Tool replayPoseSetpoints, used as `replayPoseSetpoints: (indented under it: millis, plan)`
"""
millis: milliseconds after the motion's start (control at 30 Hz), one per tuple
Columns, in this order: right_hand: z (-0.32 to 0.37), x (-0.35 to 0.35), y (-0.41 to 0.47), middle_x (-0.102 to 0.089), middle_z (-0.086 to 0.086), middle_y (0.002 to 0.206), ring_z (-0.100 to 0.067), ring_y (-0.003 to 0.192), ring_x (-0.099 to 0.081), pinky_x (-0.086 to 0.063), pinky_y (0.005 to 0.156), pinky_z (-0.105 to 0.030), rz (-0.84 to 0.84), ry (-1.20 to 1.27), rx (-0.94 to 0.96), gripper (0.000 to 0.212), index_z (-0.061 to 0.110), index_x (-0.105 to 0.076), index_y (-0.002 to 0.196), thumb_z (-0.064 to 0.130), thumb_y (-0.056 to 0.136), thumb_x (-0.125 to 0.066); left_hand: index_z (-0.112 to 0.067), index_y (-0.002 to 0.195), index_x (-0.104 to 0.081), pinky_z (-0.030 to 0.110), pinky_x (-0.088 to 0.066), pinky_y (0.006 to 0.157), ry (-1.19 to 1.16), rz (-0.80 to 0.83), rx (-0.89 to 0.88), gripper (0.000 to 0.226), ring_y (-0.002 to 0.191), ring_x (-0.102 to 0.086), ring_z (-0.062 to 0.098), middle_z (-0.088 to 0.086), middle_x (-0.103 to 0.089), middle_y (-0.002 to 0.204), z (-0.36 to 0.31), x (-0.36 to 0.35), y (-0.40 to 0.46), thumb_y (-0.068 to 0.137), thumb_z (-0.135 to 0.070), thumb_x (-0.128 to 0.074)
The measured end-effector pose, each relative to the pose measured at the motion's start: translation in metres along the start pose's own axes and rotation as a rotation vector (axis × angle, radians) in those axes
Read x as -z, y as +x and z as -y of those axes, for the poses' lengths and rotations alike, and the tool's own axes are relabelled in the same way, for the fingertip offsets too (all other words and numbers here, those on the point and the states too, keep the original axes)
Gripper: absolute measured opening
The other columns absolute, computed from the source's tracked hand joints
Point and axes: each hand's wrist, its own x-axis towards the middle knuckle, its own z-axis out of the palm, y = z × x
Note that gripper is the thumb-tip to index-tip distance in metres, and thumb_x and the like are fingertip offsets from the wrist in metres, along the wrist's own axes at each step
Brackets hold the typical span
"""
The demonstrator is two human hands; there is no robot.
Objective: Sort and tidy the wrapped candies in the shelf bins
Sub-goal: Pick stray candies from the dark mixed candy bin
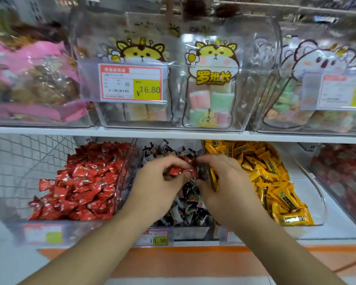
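Retail shop, sweets aisle. White shelves (173, 133) lined with clear bins (261, 79) of bulk goods. Price tags (132, 83) clipped to bin fronts, one marked ¥16.80, another (155, 239) 19.90. Lower row filled with wrapped candies, sorted by colour: red (80, 182), black (185, 206), yellow (271, 177). Upper row stocked with cartoon-printed marshmallow bags (212, 87). Orange strip (183, 262) seen along shelf front.

Left hand (158, 179) and right hand (220, 179) curled, fingertips together.
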Motion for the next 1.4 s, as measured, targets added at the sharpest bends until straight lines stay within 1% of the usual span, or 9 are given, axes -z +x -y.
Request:
replayPoseSetpoints:
  millis: [267,433,567,667,733,867,1067,1200,1400]
  plan:
    - [0.051,-0.014,-0.011,-0.071,0.023,0.089,0.004,0.087,-0.064,-0.053,0.075,-0.02,0.067,0.221,-0.008,0.011,0.035,-0.073,0.105,0.03,0.095,-0.072,-0.036,0.101,-0.073,0.009,-0.05,0.072,-0.117,-0.112,0.113,0.021,0.091,-0.068,-0.005,-0.014,-0.074,0.096,-0.006,0.059,-0.051,0.087,-0.022,-0.082]
    - [0.074,-0.031,-0.01,-0.067,0.022,0.082,0.005,0.086,-0.061,-0.051,0.07,-0.015,0.111,0.198,-0.019,0.004,0.035,-0.07,0.096,0.032,0.095,-0.072,-0.039,0.095,-0.065,0.013,-0.045,0.068,0.223,-0.333,0.091,0.02,0.084,-0.062,0.002,-0.013,-0.068,0.089,0.023,0.115,-0.04,0.084,-0.04,-0.082]
    - [0.088,-0.046,-0.001,-0.067,0.018,0.075,-0.001,0.078,-0.062,-0.051,0.065,-0.018,0.122,0.257,-0.053,0.009,0.036,-0.069,0.089,0.03,0.095,-0.074,-0.029,0.119,-0.066,0.029,-0.049,0.087,0.49,-0.35,0.144,0.034,0.103,-0.06,0.011,-0.008,-0.065,0.114,0.052,0.14,-0.033,0.092,-0.05,-0.068]
    - [0.103,-0.058,0.011,-0.063,0.008,0.071,-0.007,0.067,-0.058,-0.049,0.06,-0.027,0.09,0.333,-0.061,0.011,0.034,-0.068,0.087,0.032,0.096,-0.072,-0.026,0.118,-0.064,0.015,-0.038,0.067,0.482,-0.348,0.179,0.025,0.083,-0.053,-0.001,-0.01,-0.057,0.109,0.058,0.147,-0.033,0.098,-0.04,-0.063]
    - [0.117,-0.063,0.023,-0.062,0.004,0.074,-0.008,0.064,-0.055,-0.05,0.061,-0.029,0.103,0.444,-0.084,0.003,0.032,-0.07,0.094,0.03,0.097,-0.071,-0.029,0.112,-0.064,0.015,-0.036,0.066,0.454,-0.354,0.172,0.017,0.084,-0.054,-0.001,-0.012,-0.059,0.109,0.06,0.147,-0.033,0.097,-0.037,-0.063]
    - [0.127,-0.068,0.033,-0.066,0.026,0.103,0.009,0.099,-0.057,-0.043,0.075,-0.005,0.163,0.392,-0.062,0.042,0.035,-0.057,0.137,0.03,0.098,-0.07,-0.03,0.109,-0.064,0.024,-0.037,0.075,0.424,-0.39,0.128,0.011,0.093,-0.053,0.005,-0.013,-0.059,0.109,0.055,0.147,-0.036,0.097,-0.031,-0.063]
    - [0.078,-0.04,0.013,-0.065,0.022,0.116,0.003,0.099,-0.06,-0.037,0.075,0.0,0.049,0.165,-0.135,0.04,0.032,-0.063,0.131,0.014,0.095,-0.068,-0.033,0.111,-0.066,0.01,-0.04,0.078,0.392,-0.328,-0.026,0.017,0.092,-0.057,-0.004,-0.025,-0.058,0.108,0.033,0.127,-0.042,0.096,-0.026,-0.066]
    - [0.041,-0.008,0.008,-0.066,0.008,0.122,-0.016,0.118,-0.06,-0.04,0.091,-0.019,-0.055,-0.005,-0.218,0.038,0.022,-0.065,0.131,0.013,0.095,-0.066,-0.033,0.116,-0.065,0.008,-0.047,0.084,0.325,-0.2,-0.114,0.022,0.101,-0.056,-0.01,-0.026,-0.057,0.106,0.014,0.091,-0.041,0.095,-0.026,-0.067]
    - [0.009,0.001,0.001,-0.07,0.009,0.111,0.001,0.071,-0.056,-0.04,0.056,-0.004,0.001,0.017,-0.285,0.036,0.023,-0.068,0.125,0.011,0.091,-0.069,-0.027,0.127,-0.06,0.017,-0.052,0.077,0.304,-0.063,-0.053,0.032,0.089,-0.059,-0.001,-0.013,-0.06,0.109,0.008,0.014,0.005,0.098,-0.036,-0.067]
